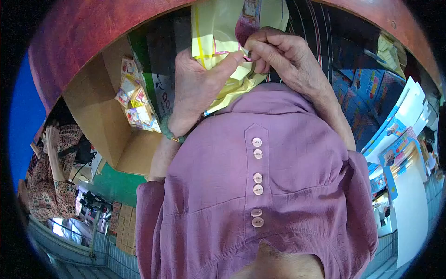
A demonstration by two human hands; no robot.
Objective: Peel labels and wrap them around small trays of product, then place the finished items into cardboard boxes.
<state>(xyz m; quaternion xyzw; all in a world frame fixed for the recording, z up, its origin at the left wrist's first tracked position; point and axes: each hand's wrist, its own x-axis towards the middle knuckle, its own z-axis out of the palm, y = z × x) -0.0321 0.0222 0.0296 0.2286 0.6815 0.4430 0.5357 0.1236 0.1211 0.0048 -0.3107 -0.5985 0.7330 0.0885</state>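
Two hands (199, 84) (293, 61), yellow packaging (217, 27) pinched between

The yellow bag (213, 25) is cut off at its far end by the view's edge, and it hides most of the fingers of the left hand (200, 83). The curled fingers of the right hand (290, 58) cover the spot where they meet the bag, so the exact pinch is out of sight. At left, the packets (139, 104) in the cardboard box (95, 97) are too small to read their contents. Farther left, the dark rim cuts off a co-worker (55, 172), and some black equipment (97, 203) is too blurred to identify. At right, shadow and white sheets (406, 109) partly conceal blue packages (350, 100).
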